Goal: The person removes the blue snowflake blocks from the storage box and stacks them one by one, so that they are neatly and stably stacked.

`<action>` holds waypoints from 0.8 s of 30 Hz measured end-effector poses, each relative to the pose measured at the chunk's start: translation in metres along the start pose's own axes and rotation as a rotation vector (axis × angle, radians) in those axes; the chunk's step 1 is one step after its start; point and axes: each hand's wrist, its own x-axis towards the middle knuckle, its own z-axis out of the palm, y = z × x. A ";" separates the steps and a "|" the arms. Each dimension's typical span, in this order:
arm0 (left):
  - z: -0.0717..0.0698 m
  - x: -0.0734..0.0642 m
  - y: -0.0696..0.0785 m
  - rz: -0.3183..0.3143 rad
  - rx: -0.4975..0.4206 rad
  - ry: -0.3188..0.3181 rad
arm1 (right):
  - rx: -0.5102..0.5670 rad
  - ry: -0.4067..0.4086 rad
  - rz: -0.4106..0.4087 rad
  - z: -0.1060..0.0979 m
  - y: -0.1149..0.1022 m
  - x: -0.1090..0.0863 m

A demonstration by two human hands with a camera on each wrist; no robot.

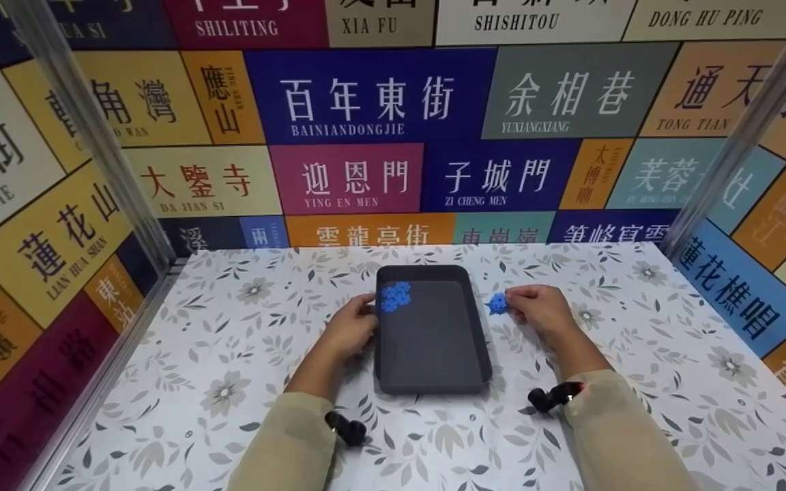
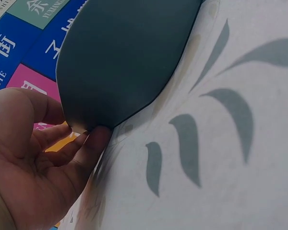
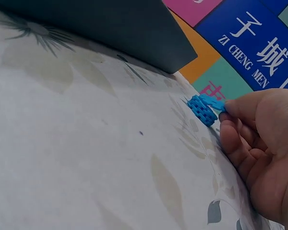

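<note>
With the left hand (image 1: pixel 349 331) gripping the tray (image 1: pixel 430 354) at its nine o'clock, the right hand (image 1: pixel 542 311), pinching a blue piece (image 3: pixel 213 102) off two o'clock, should lift gently lest the stack (image 3: pixel 200 112) topple.

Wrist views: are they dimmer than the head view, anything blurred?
Head view: bright, no strong glare on the tray; left wrist view: dimmer, the tray's outer wall dark; right wrist view: also dim, the blue stack slightly soft but its layers readable.
</note>
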 end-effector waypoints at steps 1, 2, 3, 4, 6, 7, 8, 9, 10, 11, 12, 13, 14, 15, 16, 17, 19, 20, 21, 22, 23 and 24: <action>0.000 0.000 0.000 0.000 0.004 0.000 | -0.008 0.002 0.000 0.000 0.000 0.000; 0.000 0.000 0.000 0.003 0.010 0.001 | -0.015 0.003 0.002 0.000 0.001 0.000; 0.000 0.001 -0.001 0.008 0.013 0.000 | -0.017 0.003 0.000 0.000 0.001 0.000; 0.000 0.001 -0.001 0.013 0.014 -0.002 | -0.017 0.005 -0.002 0.000 0.001 0.000; 0.000 0.001 -0.002 0.024 0.011 -0.006 | -0.023 0.009 -0.009 0.001 0.002 0.000; 0.000 0.001 -0.003 0.030 0.009 -0.007 | -0.026 0.011 -0.012 0.001 0.002 -0.001; 0.000 0.001 -0.003 0.035 0.010 -0.007 | -0.028 0.015 -0.014 0.001 0.002 -0.001; 0.000 0.001 -0.003 0.038 0.008 -0.007 | -0.028 0.018 -0.017 0.002 0.002 -0.001; 0.000 0.001 -0.003 0.036 0.010 -0.006 | -0.028 0.024 -0.018 0.002 0.002 -0.001; 0.000 0.001 -0.003 0.035 0.009 -0.006 | -0.033 0.026 -0.021 0.002 0.002 -0.001; 0.000 0.001 -0.003 0.034 0.011 -0.004 | -0.032 0.030 -0.020 0.002 0.002 -0.001; 0.000 0.001 -0.003 0.032 0.014 -0.003 | -0.031 0.033 -0.022 0.003 0.003 -0.001; 0.000 0.001 -0.003 0.029 0.015 -0.002 | -0.030 0.036 -0.024 0.003 0.003 0.000; 0.000 0.002 -0.003 0.027 0.012 -0.002 | -0.032 0.033 -0.029 0.003 0.003 0.000; 0.000 0.002 -0.003 0.024 0.010 -0.001 | -0.032 0.034 -0.030 0.003 0.003 0.000; 0.000 0.002 -0.003 0.028 0.008 -0.001 | -0.034 0.035 -0.031 0.004 0.003 0.000; 0.000 0.002 -0.003 0.036 0.006 0.001 | -0.034 0.039 -0.030 0.004 0.003 0.000; 0.000 0.003 -0.004 0.040 0.004 0.002 | -0.039 0.039 -0.030 0.004 0.003 0.000; 0.000 0.003 -0.004 0.042 0.003 0.004 | -0.046 0.039 -0.030 0.004 0.003 0.000; 0.000 0.003 -0.004 0.042 0.003 0.005 | -0.053 0.040 -0.025 0.004 0.003 0.000; 0.000 0.002 -0.005 0.043 0.002 0.006 | -0.062 0.039 -0.024 0.005 0.003 -0.001; 0.000 0.002 -0.005 0.038 -0.002 0.007 | -0.068 0.036 -0.022 0.005 0.003 -0.001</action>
